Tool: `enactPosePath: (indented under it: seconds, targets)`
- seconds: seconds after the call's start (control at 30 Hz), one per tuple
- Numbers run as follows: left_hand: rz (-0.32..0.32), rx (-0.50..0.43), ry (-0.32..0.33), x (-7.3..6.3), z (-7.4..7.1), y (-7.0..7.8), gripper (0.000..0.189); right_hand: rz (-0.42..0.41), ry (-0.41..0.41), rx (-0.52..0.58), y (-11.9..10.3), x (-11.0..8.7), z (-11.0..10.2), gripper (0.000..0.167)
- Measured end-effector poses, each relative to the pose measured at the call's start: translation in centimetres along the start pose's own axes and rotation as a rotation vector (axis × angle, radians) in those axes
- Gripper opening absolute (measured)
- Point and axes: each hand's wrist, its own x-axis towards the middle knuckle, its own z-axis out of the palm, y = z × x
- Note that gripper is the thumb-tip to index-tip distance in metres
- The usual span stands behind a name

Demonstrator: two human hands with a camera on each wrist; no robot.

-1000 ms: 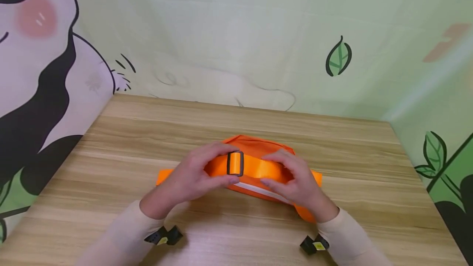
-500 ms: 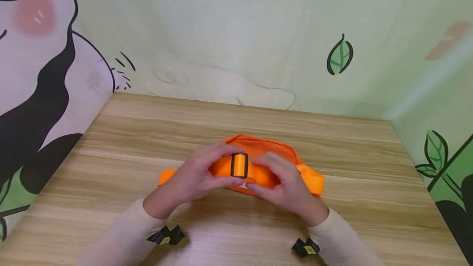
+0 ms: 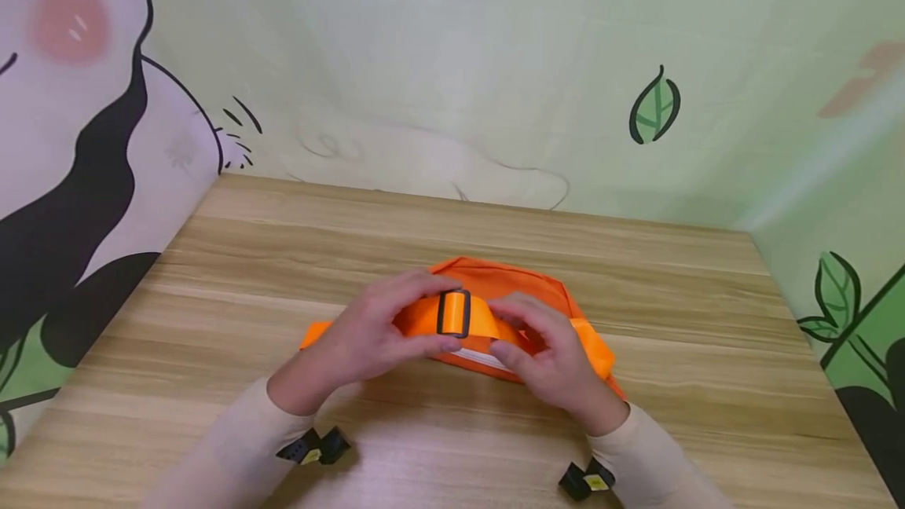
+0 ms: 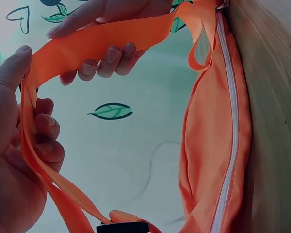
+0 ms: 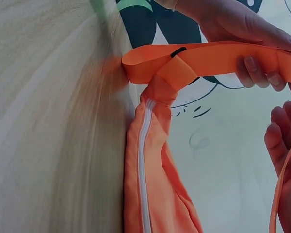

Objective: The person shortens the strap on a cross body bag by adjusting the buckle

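An orange waist bag (image 3: 505, 281) with a white zip (image 3: 484, 357) stands on the table, its orange strap (image 3: 483, 320) raised in front of it. My left hand (image 3: 364, 328) pinches the strap at a black slide buckle (image 3: 467, 315), thumb below and fingers above. Beside it, my right hand (image 3: 558, 352) holds the strap to the right of the buckle between thumb and fingers. In the left wrist view the strap runs across between both hands, and a black buckle piece (image 4: 122, 227) shows low down. The bag's lower middle is partly hidden by the hands.
The wood-grain table (image 3: 283, 234) extends around the bag. Behind it rises a pale green wall cloth (image 3: 438, 61) with a printed panda at left and a printed leaf (image 3: 655, 108). Small black wrist devices (image 3: 314, 446) sit under the sleeves.
My right hand moved left along the strap towards the buckle, then its thumb and fingers parted slightly. The strap's right loop shifted and now shows beside that wrist. My left hand barely moved.
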Motion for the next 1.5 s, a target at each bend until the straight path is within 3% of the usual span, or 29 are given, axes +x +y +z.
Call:
enactPosePath:
  seconds: [0.27, 0.43, 0.7, 0.9, 1.23, 1.5]
  targets:
    - [0.012, -0.004, -0.006, 0.0, 0.0, -0.1, 0.055, 0.065, 0.042, 0.008, -0.3, -0.1, 0.0, 0.039]
    - [0.008, -0.007, -0.017, 0.1, 0.2, -0.1, 0.054, 0.042, 0.046, 0.020, -0.4, 0.2, 0.2, 0.050]
    - [-0.047, -0.014, -0.036, 0.2, 0.2, 0.3, 0.051, 0.022, 0.058, -0.025, -0.5, 0.6, 0.5, 0.051]
    - [-0.064, -0.003, -0.043, 0.3, 0.2, 0.4, 0.049, -0.043, 0.045, -0.066, -0.5, 1.0, 0.7, 0.043]
    - [-0.073, 0.003, -0.070, 0.4, 0.2, 0.6, 0.047, -0.048, 0.037, -0.108, -1.1, 1.2, 0.6, 0.035]
    - [-0.188, -0.036, -0.053, 0.4, 0.4, 1.0, 0.051, -0.008, 0.022, -0.136, -1.5, 1.4, 0.8, 0.046]
